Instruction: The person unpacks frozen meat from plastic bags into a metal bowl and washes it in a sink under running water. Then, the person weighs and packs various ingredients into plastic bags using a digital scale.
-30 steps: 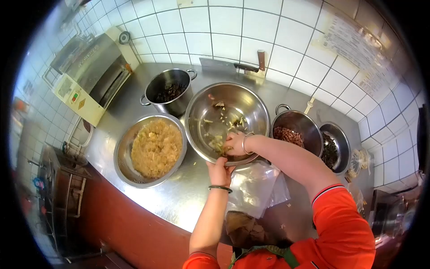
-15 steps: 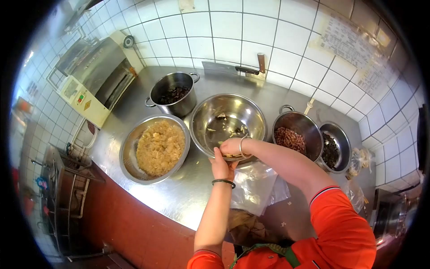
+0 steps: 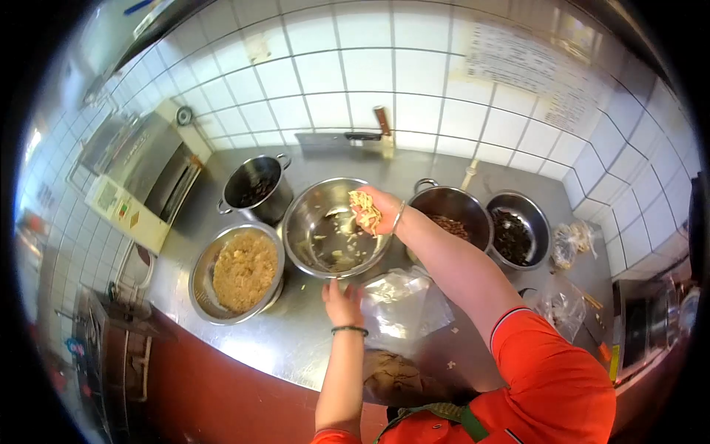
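My right hand [image 3: 379, 207] is raised over the right side of a steel mixing bowl [image 3: 299, 255], closed on a handful of pale yellow shreds [image 3: 364, 211] that stick out of the fingers. A few light scraps lie in the bottom of that bowl. Just below its near rim is my left hand [image 3: 342, 302], fingers apart and slightly blurred, holding nothing. Left of it stands a steel bowl [image 3: 198, 300] heaped with a light brown, crumbly food [image 3: 246, 272]. Under my right forearm and wrist are clear plastic bags [image 3: 403, 303] on the steel counter.
A pot with dark contents [image 3: 257, 185] stands behind. To the right are a pot of reddish-brown pieces [image 3: 450, 226] and a bowl of dark pieces [image 3: 512, 237]. A cleaver [image 3: 322, 142] and another knife lean against the tiles. A cream-coloured machine [image 3: 137, 200] is at left.
My right hand has lifted out of the mixing bowl with the shreds. My left hand has come away from the rim and lowered. The view has shifted.
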The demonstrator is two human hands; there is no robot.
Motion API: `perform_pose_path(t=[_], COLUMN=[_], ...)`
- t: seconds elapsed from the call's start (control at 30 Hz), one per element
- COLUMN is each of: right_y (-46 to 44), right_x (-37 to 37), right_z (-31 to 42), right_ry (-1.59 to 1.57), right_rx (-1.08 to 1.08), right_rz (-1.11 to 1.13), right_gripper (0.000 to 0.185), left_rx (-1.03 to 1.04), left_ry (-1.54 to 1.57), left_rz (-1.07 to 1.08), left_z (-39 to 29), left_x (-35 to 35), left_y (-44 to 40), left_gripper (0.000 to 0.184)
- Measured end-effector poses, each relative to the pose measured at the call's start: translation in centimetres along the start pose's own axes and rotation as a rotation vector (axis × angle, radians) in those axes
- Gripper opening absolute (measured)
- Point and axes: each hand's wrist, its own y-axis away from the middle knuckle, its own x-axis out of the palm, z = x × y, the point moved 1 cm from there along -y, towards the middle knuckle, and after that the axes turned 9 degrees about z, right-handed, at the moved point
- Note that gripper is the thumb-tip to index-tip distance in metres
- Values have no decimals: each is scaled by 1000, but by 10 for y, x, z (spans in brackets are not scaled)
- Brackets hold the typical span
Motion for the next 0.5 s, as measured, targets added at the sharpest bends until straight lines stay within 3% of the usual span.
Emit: perform_pose_path(t=[0.07,0.1,0.2,0.27,0.37,0.4,0.47,0.5], right_y=[30,50,139,214,323,353,405,423], right_x=[9,6,-3,-16,-29,-49,-76,-83], right_z=[13,19,34,37,24,21,4,-4], right_ry=[-51,-51,-68,-74,-26,-10,31,29], right_rx=[-78,-115,-204,-206,-324,-285,-347,-351], right_rz=[107,107,238,256,-131,-3,-133,-129], right_gripper=[23,23,22,20,20,21,23,23], left_rx=[234,281,266,118,119,107,529,530], left_ry=[-113,-118,-288,-447,-790,-786,-1150,-1155], left_rz=[-113,-51,225,519,914,933,1150,1151], left_z=[9,17,47,76,136,156,193,207], left_x=[13,18,58,87,117,126,140,149], left_y=[26,39,87,122,166,177,195,200], left_gripper=[50,46,31,22,22,22,22,22])
